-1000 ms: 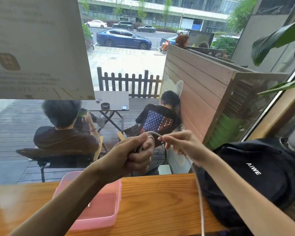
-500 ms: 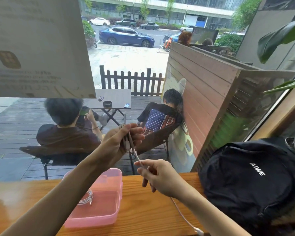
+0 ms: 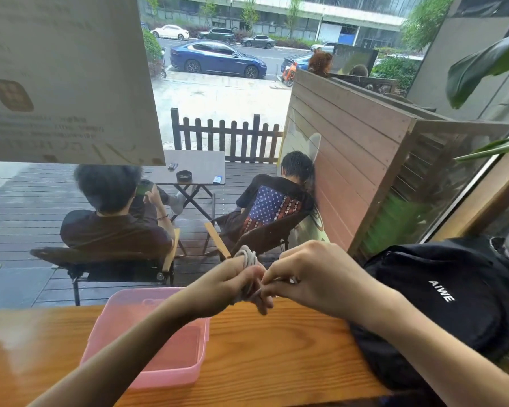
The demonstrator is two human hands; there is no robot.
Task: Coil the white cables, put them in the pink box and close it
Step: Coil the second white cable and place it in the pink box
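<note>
Pink plastic box [image 3: 147, 345] sits open on the wooden counter [image 3: 276, 356]; left hand [image 3: 232, 284] grips the coiled white cable [image 3: 249, 258] above it, right hand [image 3: 312, 277] pinching the tail. Best keep loops tight, tuck that end under.

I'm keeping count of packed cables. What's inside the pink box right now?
The visible part of the pink box shows only its bare pink floor. The left forearm covers the near-left part, so a cable there cannot be ruled out. The left hand grips the coiled white cable.
</note>
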